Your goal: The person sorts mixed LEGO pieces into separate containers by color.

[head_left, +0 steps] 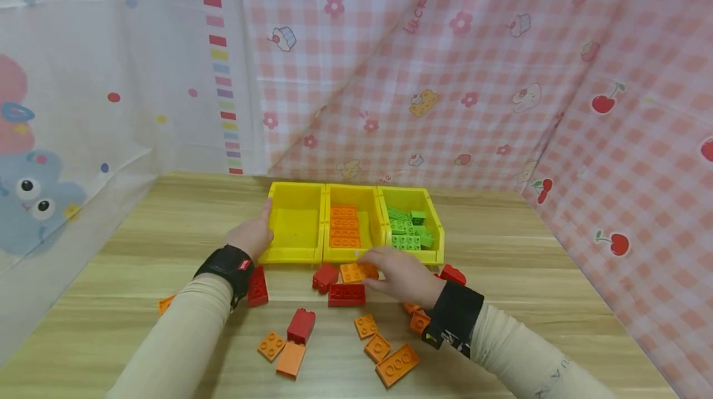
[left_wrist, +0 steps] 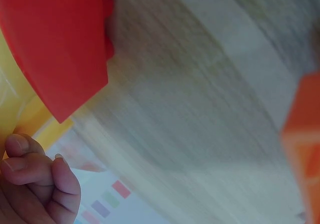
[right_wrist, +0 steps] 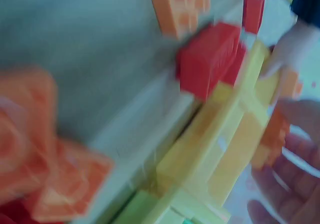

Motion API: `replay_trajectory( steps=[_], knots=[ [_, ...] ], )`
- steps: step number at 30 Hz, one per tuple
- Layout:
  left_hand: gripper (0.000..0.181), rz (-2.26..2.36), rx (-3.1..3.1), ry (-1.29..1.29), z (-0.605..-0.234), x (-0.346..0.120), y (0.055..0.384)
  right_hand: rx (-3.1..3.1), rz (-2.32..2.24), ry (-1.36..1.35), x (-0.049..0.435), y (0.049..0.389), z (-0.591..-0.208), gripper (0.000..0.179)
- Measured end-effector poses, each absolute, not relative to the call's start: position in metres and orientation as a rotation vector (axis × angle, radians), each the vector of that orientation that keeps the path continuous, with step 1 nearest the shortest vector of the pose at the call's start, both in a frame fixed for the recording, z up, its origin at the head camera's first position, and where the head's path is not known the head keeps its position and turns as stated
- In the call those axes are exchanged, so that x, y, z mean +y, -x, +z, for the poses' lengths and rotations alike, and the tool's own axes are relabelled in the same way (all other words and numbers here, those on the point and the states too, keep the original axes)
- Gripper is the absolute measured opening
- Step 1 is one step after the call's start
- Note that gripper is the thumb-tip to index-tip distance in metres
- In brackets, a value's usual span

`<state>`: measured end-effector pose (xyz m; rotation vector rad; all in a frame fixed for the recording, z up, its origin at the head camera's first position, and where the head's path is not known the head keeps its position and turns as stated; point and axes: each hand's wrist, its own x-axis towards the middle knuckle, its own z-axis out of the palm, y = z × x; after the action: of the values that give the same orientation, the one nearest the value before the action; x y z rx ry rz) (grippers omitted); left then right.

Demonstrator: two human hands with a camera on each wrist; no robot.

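My left hand (head_left: pixel 252 235) grips the left side wall of the left yellow bin (head_left: pixel 295 253); curled fingers (left_wrist: pixel 30 174) show against the yellow plastic in the left wrist view. In front of the middle yellow bin (head_left: pixel 364 223), my right hand (head_left: pixel 403 275) pinches an orange brick (head_left: pixel 352 273). The right wrist view shows that orange brick (right_wrist: pixel 270 139) between thumb and fingers. Two red bricks lie close by: one brick (head_left: pixel 325 278) just left of it and a longer brick (head_left: pixel 346 295) below. Another red brick (head_left: pixel 257 287) lies beside my left wrist.
Orange bricks (head_left: pixel 345 226) are stacked in the middle bin; green bricks (head_left: pixel 405 241) fill part of the right bin (head_left: pixel 440 232). Loose orange bricks (head_left: pixel 397 365) and a red brick (head_left: pixel 301 326) are scattered on the front of the wooden table (head_left: pixel 167 238). Patterned cloth (head_left: pixel 356 77) hangs behind.
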<state>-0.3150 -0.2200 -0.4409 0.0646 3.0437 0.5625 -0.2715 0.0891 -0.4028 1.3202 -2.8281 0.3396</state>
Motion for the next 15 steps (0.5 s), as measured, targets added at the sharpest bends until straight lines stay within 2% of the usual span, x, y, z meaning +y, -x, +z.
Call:
replay_trajectory(
  steps=[5, 15],
  knots=[
    [0.072, 0.569, 3.050, -0.074, -0.437, -0.220, 0.314, -2.846, 0.300, -1.065, 0.075, 0.304, -0.402, 0.032],
    [0.074, 0.621, 3.068, -0.102, -0.447, -0.223, 0.317, -2.856, 0.208, -0.939, 0.044, 0.341, -0.411, 0.029]
  ],
)
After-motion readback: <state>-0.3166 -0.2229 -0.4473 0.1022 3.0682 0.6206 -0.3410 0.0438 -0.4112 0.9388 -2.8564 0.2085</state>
